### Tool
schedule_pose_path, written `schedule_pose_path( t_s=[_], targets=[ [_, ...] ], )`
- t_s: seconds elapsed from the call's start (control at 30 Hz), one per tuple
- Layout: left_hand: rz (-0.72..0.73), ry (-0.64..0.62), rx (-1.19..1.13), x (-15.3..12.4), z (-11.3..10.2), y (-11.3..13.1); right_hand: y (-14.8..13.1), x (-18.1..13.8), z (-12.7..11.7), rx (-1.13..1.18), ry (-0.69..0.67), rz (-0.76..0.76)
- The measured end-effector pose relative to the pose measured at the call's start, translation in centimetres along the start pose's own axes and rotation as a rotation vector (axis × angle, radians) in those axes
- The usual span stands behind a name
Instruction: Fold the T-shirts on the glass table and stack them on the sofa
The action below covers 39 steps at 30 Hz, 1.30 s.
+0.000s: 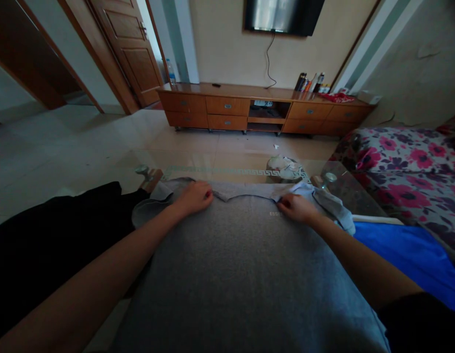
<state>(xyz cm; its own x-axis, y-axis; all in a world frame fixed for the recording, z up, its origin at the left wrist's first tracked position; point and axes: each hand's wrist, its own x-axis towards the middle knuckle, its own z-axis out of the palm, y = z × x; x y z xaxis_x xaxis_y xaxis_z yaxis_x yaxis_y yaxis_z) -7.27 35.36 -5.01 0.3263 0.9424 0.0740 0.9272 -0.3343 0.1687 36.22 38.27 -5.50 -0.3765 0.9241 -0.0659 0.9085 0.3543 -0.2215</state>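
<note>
A grey shirt [242, 274] lies spread out in front of me, its neckline towards the far side and small pale lettering on its upper right. My left hand [194, 197] has its fingers closed on the fabric by the left end of the neckline. At the other end of the neckline, my right hand [297, 208] pinches the cloth just above the lettering. Both sleeves are bunched up beyond my wrists. Beneath the shirt is a glass table [213, 164] with a Greek-key border.
Black cloth [62, 235] lies at the left, and blue fabric [404, 255] at the right. A flowered sofa [407, 162] stands to the right. Past the table are a bag-lined bin [284, 168] and a long wooden cabinet [227, 105] below a wall television [282, 14].
</note>
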Motion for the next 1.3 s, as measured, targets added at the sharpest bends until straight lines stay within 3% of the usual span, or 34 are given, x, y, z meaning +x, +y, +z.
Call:
schedule_pose_path(
  t_s=[0.07, 0.1, 0.17, 0.27, 0.4, 0.5, 0.63, 0.77, 0.9, 0.97, 1.1, 1.3],
  targets=[
    [0.145, -0.113, -0.135, 0.4, 0.4, 1.3, -1.1, 0.7, 0.5, 0.033, -0.022, -0.046],
    [0.146, -0.095, -0.184, 0.5, 0.7, 1.8, -1.4, 1.2, 0.7, 0.042, 0.031, -0.03],
    [0.028, 0.018, -0.211, 0.8, 1.4, 2.3, -1.8, 1.8, 1.1, 0.061, 0.142, 0.054],
    [-0.179, 0.1, -0.122, 0.6, 2.4, 2.6, -2.5, 2.0, 2.0, 0.053, 0.191, 0.194],
    [-0.29, 0.186, 0.007, -0.8, 3.6, 3.1, -4.0, 1.2, 3.4, 0.022, 0.27, 0.319],
    [-0.398, 0.175, 0.019, -1.5, 4.5, 3.4, -4.6, 0.8, 4.3, 0.033, 0.247, 0.397],
    [-0.437, 0.146, -0.035, -1.6, 4.9, 2.9, -3.9, 1.1, 4.3, 0.102, 0.207, 0.385],
    [-0.376, 0.207, -0.103, -2.6, 3.0, 3.1, -3.5, 0.1, 2.9, 0.199, 0.269, 0.373],
    [-0.3, 0.326, 0.005, -6.4, -0.4, 4.7, -4.8, -2.9, 1.6, 0.213, 0.313, 0.299],
    [-0.356, 0.389, 0.086, -9.0, -2.1, 5.4, -5.9, -4.7, 1.5, 0.26, 0.318, 0.295],
    [-0.603, 0.509, 0.189, -14.0, -4.2, 5.0, -8.1, -8.2, 2.0, 0.407, 0.351, 0.253],
    [-0.697, 0.404, 0.269, -16.7, -4.8, 3.1, -11.2, -13.9, 1.2, 0.511, 0.434, 0.169]
  ],
)
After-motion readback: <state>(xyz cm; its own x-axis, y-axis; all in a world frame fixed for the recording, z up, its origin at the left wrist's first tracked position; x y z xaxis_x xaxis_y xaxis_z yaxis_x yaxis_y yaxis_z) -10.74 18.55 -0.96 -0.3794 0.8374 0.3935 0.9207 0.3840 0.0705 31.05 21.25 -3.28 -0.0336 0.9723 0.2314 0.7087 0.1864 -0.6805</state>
